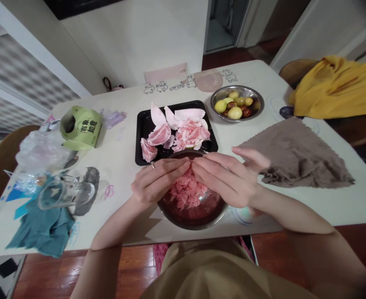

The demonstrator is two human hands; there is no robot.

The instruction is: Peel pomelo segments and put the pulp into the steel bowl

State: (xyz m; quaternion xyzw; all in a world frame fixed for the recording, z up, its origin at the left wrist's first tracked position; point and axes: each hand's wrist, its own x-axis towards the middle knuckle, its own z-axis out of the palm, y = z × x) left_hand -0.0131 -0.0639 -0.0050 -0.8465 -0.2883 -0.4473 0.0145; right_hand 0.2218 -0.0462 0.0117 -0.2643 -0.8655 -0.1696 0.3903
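My left hand (158, 179) and my right hand (228, 176) meet over the near side of the table, fingertips pinched close together. Between them shows a bit of pink pomelo flesh (189, 169), mostly covered by the fingers. Below is a steel bowl (212, 218) with loose pink pomelo pulp (187, 193) in it. Just behind the bowl lies a black tray (142, 120) bearing pomelo segments (159, 135), pale pieces of rind (189, 114) and a heap of peeled-off pink membrane (191, 133). A ring is on a finger of my left hand.
A steel bowl of green and brown fruit (234, 106) stands behind right, near a grey-brown cloth (298, 155). At left are a green paper box (81, 126), a clear plastic bag (42, 151), a clear cup lying on its side (66, 192) and a teal cloth (46, 228).
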